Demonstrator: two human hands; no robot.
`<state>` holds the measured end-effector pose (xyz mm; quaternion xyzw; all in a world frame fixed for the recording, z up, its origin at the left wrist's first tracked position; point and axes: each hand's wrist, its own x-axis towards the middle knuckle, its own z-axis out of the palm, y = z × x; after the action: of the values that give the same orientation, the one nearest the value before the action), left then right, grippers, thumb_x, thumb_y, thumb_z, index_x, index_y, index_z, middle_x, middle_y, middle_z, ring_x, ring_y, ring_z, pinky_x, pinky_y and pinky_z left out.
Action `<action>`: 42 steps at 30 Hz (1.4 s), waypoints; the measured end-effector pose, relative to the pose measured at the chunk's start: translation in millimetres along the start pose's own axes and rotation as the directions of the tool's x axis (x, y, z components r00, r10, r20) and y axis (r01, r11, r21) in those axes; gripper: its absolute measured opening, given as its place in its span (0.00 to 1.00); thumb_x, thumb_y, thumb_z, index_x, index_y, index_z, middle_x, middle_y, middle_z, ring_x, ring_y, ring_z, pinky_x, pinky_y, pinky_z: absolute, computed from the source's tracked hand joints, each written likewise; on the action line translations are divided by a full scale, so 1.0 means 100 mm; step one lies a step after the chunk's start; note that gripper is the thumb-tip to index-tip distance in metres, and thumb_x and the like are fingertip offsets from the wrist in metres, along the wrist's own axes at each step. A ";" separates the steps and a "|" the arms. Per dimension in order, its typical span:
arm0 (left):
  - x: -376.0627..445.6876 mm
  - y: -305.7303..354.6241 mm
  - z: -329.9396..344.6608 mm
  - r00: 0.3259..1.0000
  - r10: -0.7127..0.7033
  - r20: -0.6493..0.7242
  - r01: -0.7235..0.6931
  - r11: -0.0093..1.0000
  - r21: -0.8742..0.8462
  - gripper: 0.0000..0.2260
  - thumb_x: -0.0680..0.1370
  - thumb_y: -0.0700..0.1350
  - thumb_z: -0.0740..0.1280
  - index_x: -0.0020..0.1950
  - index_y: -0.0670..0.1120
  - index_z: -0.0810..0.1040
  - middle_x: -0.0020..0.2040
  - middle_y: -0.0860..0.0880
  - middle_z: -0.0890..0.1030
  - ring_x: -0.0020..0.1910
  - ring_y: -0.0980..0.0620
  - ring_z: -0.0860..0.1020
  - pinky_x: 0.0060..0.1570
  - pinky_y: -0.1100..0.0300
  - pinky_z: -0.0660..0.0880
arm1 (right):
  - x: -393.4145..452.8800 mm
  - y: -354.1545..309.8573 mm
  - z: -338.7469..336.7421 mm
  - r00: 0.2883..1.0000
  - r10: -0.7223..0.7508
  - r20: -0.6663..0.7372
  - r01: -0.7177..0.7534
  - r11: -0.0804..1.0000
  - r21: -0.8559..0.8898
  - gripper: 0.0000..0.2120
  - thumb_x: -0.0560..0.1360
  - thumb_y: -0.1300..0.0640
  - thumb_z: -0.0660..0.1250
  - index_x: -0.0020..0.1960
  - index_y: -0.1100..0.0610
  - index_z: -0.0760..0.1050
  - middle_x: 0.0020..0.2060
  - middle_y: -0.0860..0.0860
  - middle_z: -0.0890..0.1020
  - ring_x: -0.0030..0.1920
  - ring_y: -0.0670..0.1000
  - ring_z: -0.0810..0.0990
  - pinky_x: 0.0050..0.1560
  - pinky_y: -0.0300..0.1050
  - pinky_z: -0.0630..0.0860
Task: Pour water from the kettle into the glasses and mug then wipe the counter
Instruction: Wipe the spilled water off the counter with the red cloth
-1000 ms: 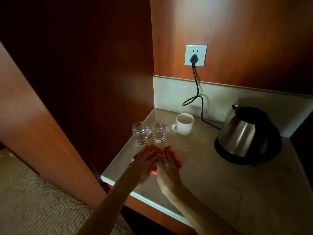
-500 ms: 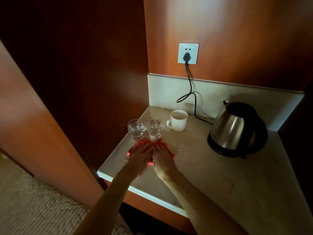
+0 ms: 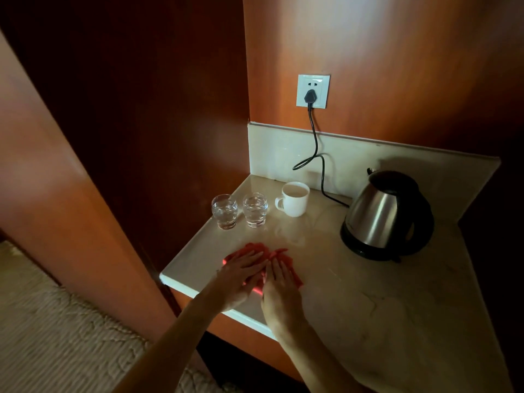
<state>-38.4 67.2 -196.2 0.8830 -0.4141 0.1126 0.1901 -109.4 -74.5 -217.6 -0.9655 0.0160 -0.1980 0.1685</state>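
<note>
Currently, head view: both my hands lie flat on the red cloth (image 3: 256, 252) near the front left edge of the counter (image 3: 368, 302). My left hand (image 3: 241, 272) presses down with its fingers straight and close together, tips pointing toward the back right. My right hand (image 3: 279, 279) lies just beside it, fingers likewise straight and extended, touching or nearly touching the left along the inner edge; I cannot tell which. Neither hand curls round the cloth; it shows bunched ahead of the fingertips and along the right hand's outer side.

Behind the cloth, well apart from it, two clear glasses stand upright side by side: left glass (image 3: 224, 211) and right glass (image 3: 255, 209), each holding water. White mug (image 3: 294, 198) stands just right of them, handle facing left, filled. Steel kettle (image 3: 382, 215) sits on its black base at the right, near the backsplash. Its black cord (image 3: 316, 154) runs up to the wall socket (image 3: 313, 91), plugged in. A faint wet sheen shows on the counter between the glasses and the cloth.
</note>
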 end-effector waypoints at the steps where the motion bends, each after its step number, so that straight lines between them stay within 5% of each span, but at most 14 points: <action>1: 0.04 0.00 0.02 1.000 0.001 0.003 -0.001 1.000 0.001 0.19 0.83 0.52 0.54 0.73 0.53 0.70 0.74 0.53 0.68 0.76 0.56 0.60 0.76 0.52 0.56 | 0.03 0.03 -0.01 1.000 0.006 0.012 -0.006 1.000 0.002 0.39 0.49 0.63 0.86 0.59 0.69 0.82 0.56 0.64 0.85 0.57 0.61 0.85 0.57 0.57 0.82; 6: 0.30 0.06 0.16 0.998 -0.034 -0.046 0.036 0.998 0.045 0.19 0.82 0.50 0.55 0.71 0.50 0.73 0.72 0.49 0.73 0.74 0.51 0.67 0.74 0.53 0.59 | 0.29 0.34 -0.06 0.991 -0.104 -0.084 0.107 0.994 0.037 0.29 0.60 0.64 0.81 0.60 0.68 0.82 0.57 0.63 0.84 0.59 0.61 0.84 0.61 0.58 0.80; 8: 0.39 0.14 0.26 0.983 -0.133 -0.129 0.139 0.989 0.042 0.18 0.80 0.49 0.56 0.65 0.49 0.80 0.66 0.46 0.79 0.68 0.47 0.75 0.70 0.50 0.67 | 0.42 0.51 -0.13 0.971 -0.183 -0.150 0.194 0.979 0.056 0.17 0.73 0.60 0.67 0.60 0.65 0.82 0.59 0.60 0.84 0.61 0.58 0.83 0.67 0.50 0.75; 11: 0.53 0.35 0.34 0.936 -0.293 -0.196 0.310 0.949 0.060 0.18 0.77 0.49 0.57 0.59 0.48 0.83 0.60 0.44 0.82 0.62 0.45 0.79 0.65 0.45 0.70 | 0.67 0.75 -0.22 0.961 -0.264 -0.085 0.270 0.959 0.082 0.23 0.76 0.55 0.55 0.62 0.60 0.83 0.62 0.56 0.84 0.63 0.55 0.82 0.69 0.46 0.71; 15: 0.71 0.62 0.33 0.864 -0.466 -0.189 0.485 0.872 0.070 0.18 0.75 0.46 0.59 0.60 0.46 0.82 0.60 0.41 0.81 0.62 0.41 0.79 0.64 0.43 0.73 | 0.95 1.01 -0.36 0.911 -0.386 0.147 0.360 0.916 0.177 0.22 0.80 0.55 0.59 0.73 0.55 0.75 0.72 0.52 0.76 0.73 0.51 0.72 0.74 0.49 0.68; 19: 0.79 0.75 0.29 0.828 -0.544 -0.135 0.557 0.827 0.080 0.21 0.77 0.48 0.53 0.61 0.46 0.82 0.61 0.41 0.81 0.61 0.41 0.79 0.63 0.44 0.75 | 1.10 1.12 -0.46 0.869 -0.443 0.221 0.382 0.884 0.271 0.23 0.80 0.57 0.64 0.75 0.53 0.73 0.74 0.49 0.74 0.75 0.50 0.69 0.73 0.50 0.69; 24: 0.71 0.66 0.27 0.865 -0.481 -0.142 0.499 0.855 0.140 0.19 0.74 0.52 0.59 0.59 0.50 0.83 0.59 0.45 0.82 0.61 0.46 0.80 0.63 0.47 0.75 | 0.76 0.95 -0.18 0.959 -0.278 0.049 0.276 0.960 0.037 0.20 0.77 0.54 0.61 0.65 0.58 0.81 0.65 0.54 0.81 0.66 0.55 0.79 0.65 0.56 0.77; 29: 0.86 0.60 0.29 0.854 -0.505 -0.126 0.520 0.839 0.158 0.18 0.72 0.52 0.64 0.58 0.50 0.83 0.59 0.45 0.83 0.60 0.46 0.80 0.62 0.47 0.75 | 1.00 0.96 -0.25 0.960 -0.281 -0.018 0.281 0.959 0.032 0.20 0.79 0.51 0.56 0.58 0.56 0.84 0.59 0.53 0.85 0.60 0.54 0.83 0.59 0.52 0.81; 33: 0.99 0.67 0.27 0.849 -0.525 -0.063 0.526 0.827 0.198 0.22 0.62 0.50 0.79 0.56 0.49 0.85 0.55 0.44 0.84 0.55 0.44 0.82 0.56 0.47 0.79 | 1.05 1.01 -0.33 0.956 -0.294 0.012 0.293 0.954 0.060 0.20 0.81 0.51 0.58 0.64 0.56 0.82 0.65 0.53 0.82 0.66 0.55 0.80 0.66 0.51 0.74; 36: 1.01 0.65 0.32 0.874 -0.480 -0.081 0.485 0.842 0.237 0.23 0.62 0.47 0.81 0.56 0.48 0.85 0.54 0.43 0.84 0.54 0.42 0.83 0.54 0.46 0.80 | 1.04 1.12 -0.25 0.966 -0.248 0.072 0.242 0.967 0.078 0.18 0.83 0.52 0.63 0.71 0.54 0.77 0.71 0.50 0.77 0.72 0.51 0.74 0.72 0.47 0.67; 42: 1.25 0.62 0.47 0.894 -0.440 -0.088 0.449 0.871 0.202 0.23 0.63 0.47 0.80 0.57 0.47 0.84 0.55 0.42 0.84 0.55 0.42 0.83 0.54 0.45 0.79 | 1.14 1.27 -0.32 0.962 -0.274 -0.017 0.274 0.959 0.069 0.18 0.78 0.54 0.69 0.67 0.53 0.80 0.67 0.48 0.81 0.66 0.48 0.78 0.66 0.46 0.76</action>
<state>-5.2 -75.0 -179.1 0.9675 -0.1814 0.1275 0.1215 -12.2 -215.3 -188.5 -0.9511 -0.1242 -0.2235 0.1734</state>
